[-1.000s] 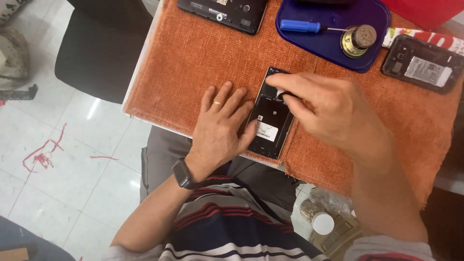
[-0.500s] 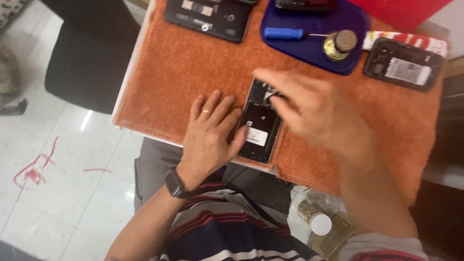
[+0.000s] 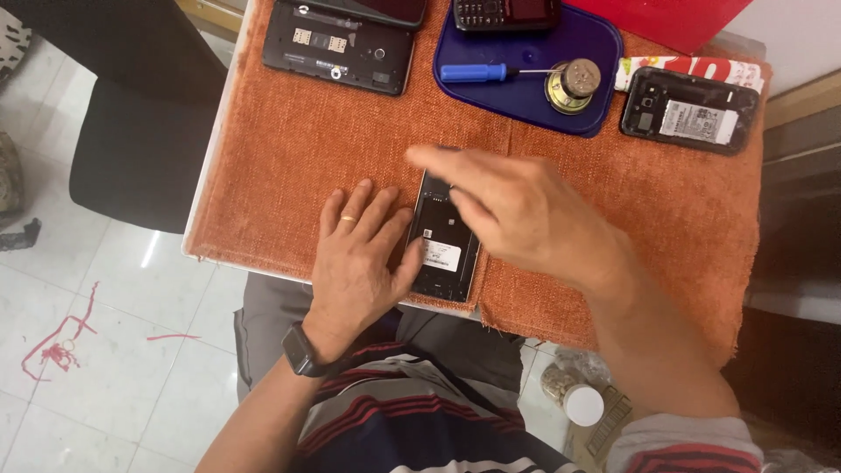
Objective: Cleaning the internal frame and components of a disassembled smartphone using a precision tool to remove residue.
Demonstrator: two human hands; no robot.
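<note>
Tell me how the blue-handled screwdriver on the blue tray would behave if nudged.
The screwdriver has a round handle and lies flat, so it would probably roll. The blue tray looks smooth, so it may slide easily, though the tray's raised rim would likely stop it. Its thin shaft touches the small round metal container, which might block it.

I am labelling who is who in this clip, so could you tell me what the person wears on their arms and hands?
The left hand has a gold ring on one finger and a dark smartwatch at the wrist. The right hand is bare. Short striped sleeves, red, grey and dark, end above bare forearms.
</note>
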